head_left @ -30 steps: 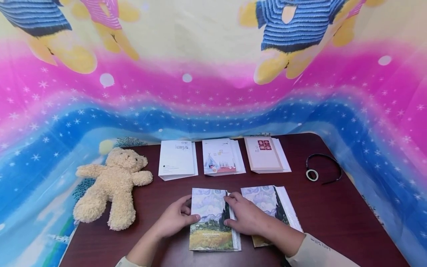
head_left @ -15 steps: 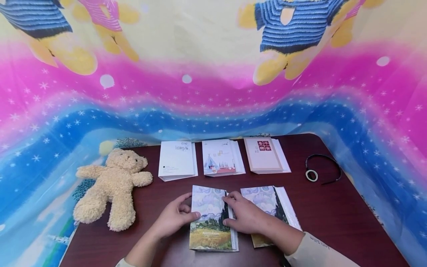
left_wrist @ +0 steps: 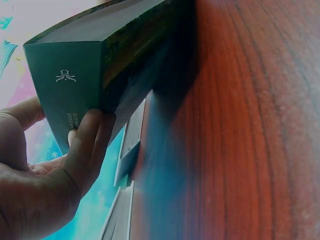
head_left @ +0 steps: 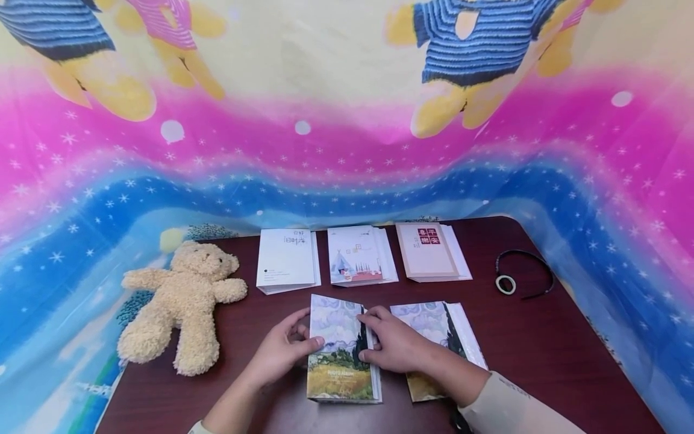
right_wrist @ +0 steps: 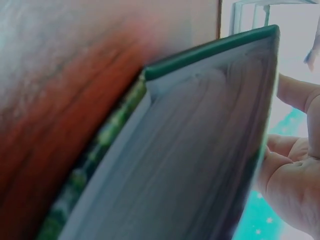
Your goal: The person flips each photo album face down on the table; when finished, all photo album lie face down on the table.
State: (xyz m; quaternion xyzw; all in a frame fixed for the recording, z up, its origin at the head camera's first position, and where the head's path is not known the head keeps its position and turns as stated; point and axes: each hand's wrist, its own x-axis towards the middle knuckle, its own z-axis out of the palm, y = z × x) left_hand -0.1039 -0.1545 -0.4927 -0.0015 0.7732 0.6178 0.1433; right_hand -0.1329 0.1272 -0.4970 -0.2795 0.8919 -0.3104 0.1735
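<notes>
A photo album [head_left: 336, 367] with a painted landscape cover is between both hands at the table's front. My left hand [head_left: 283, 352] grips its left side, thumb over the front cover. In the left wrist view, its fingers [left_wrist: 87, 140] wrap the green spine [left_wrist: 70, 60], with that side tilted up off the wood. My right hand [head_left: 398, 345] holds the right side, thumb and index fingertip at the cover's edge. The right wrist view faces the thick block of pages [right_wrist: 190, 135]. A matching album [head_left: 417, 322] lies to the right, partly under my right forearm.
Three pale albums, a white one [head_left: 284, 259], one with a tent picture [head_left: 352, 259] and a beige one [head_left: 428, 259], lie along the back. A teddy bear [head_left: 187, 307] lies at left. A black cord with a pale ring [head_left: 505, 284] is at right.
Both hands have shifted slightly back and left with the album. Its far end has risen a little in view, and less of its page edges shows at the right.
</notes>
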